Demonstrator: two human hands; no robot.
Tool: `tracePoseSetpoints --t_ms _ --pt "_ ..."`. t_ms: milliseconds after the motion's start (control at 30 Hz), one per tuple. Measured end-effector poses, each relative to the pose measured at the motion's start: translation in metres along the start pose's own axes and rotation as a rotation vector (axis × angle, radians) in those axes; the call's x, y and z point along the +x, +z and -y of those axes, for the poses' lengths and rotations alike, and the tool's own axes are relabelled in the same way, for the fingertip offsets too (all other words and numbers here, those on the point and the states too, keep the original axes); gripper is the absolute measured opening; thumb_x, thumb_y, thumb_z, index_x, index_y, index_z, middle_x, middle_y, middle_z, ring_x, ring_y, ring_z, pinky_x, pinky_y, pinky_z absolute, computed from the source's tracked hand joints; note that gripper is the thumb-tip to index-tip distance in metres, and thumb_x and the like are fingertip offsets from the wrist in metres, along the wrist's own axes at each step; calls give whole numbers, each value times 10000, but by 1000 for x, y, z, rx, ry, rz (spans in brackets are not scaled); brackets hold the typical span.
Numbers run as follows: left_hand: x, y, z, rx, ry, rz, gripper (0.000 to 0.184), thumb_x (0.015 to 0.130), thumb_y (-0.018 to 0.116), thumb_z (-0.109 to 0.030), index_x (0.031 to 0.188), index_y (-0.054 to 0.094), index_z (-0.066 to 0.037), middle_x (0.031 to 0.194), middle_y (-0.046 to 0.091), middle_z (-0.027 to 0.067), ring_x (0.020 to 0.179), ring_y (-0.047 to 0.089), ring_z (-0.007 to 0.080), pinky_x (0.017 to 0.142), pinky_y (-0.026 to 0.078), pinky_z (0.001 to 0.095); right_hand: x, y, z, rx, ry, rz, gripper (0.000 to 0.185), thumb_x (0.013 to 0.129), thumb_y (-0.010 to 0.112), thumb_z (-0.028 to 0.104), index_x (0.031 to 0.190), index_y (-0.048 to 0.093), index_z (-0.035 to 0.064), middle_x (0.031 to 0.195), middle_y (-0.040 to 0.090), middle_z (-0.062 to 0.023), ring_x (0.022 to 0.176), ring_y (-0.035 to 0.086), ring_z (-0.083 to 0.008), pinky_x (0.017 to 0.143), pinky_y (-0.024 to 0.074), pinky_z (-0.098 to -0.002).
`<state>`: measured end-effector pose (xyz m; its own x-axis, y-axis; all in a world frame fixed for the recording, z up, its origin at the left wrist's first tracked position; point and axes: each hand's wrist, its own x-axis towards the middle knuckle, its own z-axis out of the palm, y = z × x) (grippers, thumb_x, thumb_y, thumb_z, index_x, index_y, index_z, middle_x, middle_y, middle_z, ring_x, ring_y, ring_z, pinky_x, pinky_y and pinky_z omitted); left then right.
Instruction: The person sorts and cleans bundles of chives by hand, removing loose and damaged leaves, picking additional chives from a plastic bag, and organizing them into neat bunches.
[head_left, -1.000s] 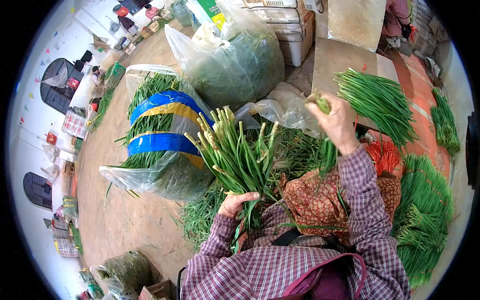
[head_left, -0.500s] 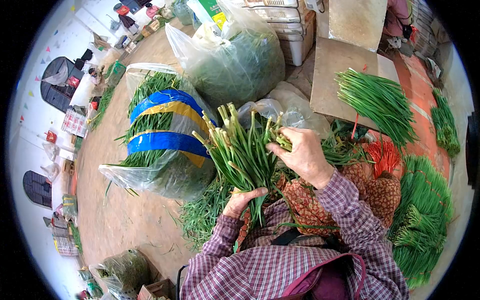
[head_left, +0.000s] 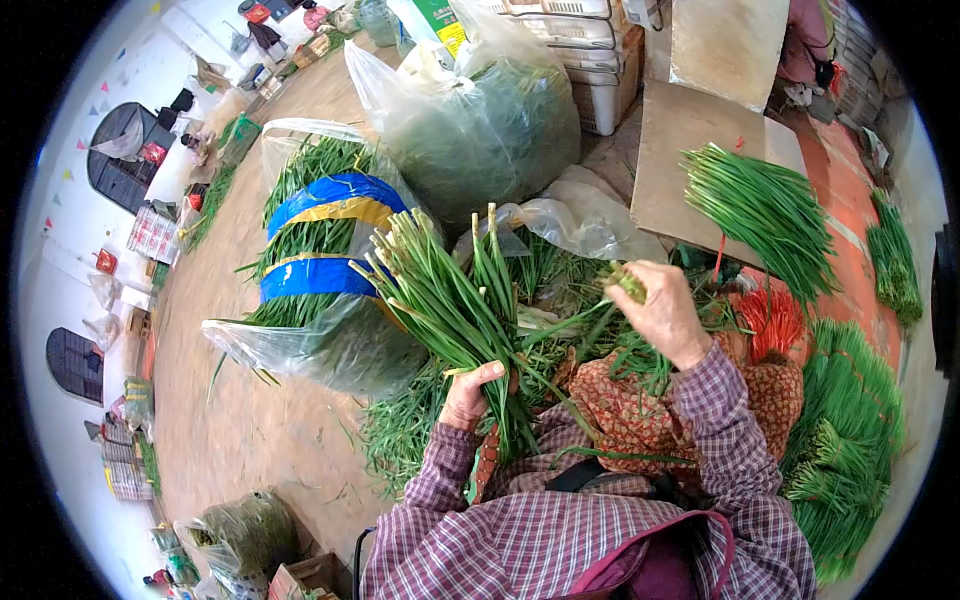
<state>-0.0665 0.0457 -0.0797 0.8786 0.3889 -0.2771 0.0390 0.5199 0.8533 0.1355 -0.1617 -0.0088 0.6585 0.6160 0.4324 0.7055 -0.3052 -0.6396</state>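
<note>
From out here I am gripping a green bundle (head_left: 430, 290) with the left hand (head_left: 465, 395), its fingers wrapping around the lower leaves and its thumb lying across the front, while the pale stem ends are pointing up and leftward. With the right hand (head_left: 665, 308), apart from the bundle, I am pinching a small clump of stems (head_left: 625, 285) between thumb and fingers. Leaves are hanging below it, over the patterned cloth (head_left: 640, 405). Beyond that hand, a neat bunch (head_left: 760, 215) is resting on a brown board (head_left: 665, 200), and red ties (head_left: 770, 318) are lying nearer me
</note>
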Motion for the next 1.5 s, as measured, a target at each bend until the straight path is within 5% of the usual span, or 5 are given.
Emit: tracePoseSetpoints --t_ms 233,500,800,1133,1500 --pt "-2 -13 2 140 35 -6 447 688 726 -224 1041 621 29 876 664 111 696 623 199 589 506 312 22 -18 -56 -332 163 -153 305 807 700 238 957 635 -20 877 647 -160 724 631 -193 644 514 -345" --pt "1 -10 8 114 -76 173 428 687 715 -163 1037 620 64 885 670 138 732 645 237 633 519 341 41 -17 22 637 120 257 373 822 683 210 1132 589 24 750 551 7 530 490 -60 447 427 -205" --pt "5 -23 15 -29 -258 205 436 644 745 -88 1060 644 -5 970 676 91 883 639 198 836 494 329 40 -2 23 821 81 398 339 833 687 220 1078 596 3 700 563 18 520 485 -55 483 407 -224" --pt "-4 -18 12 88 -133 131 410 684 701 -130 1055 633 30 965 672 123 836 631 209 741 495 320 49 -15 -1 202 21 -162 270 869 632 287 1000 611 52 690 590 -27 495 523 -63 410 454 -191" --pt "3 -9 30 -41 -236 114 377 708 637 -111 1035 626 76 970 669 153 843 644 246 800 515 345 37 20 43 833 160 120 294 859 645 355 902 660 64 622 537 35 483 512 -50 433 451 -205"
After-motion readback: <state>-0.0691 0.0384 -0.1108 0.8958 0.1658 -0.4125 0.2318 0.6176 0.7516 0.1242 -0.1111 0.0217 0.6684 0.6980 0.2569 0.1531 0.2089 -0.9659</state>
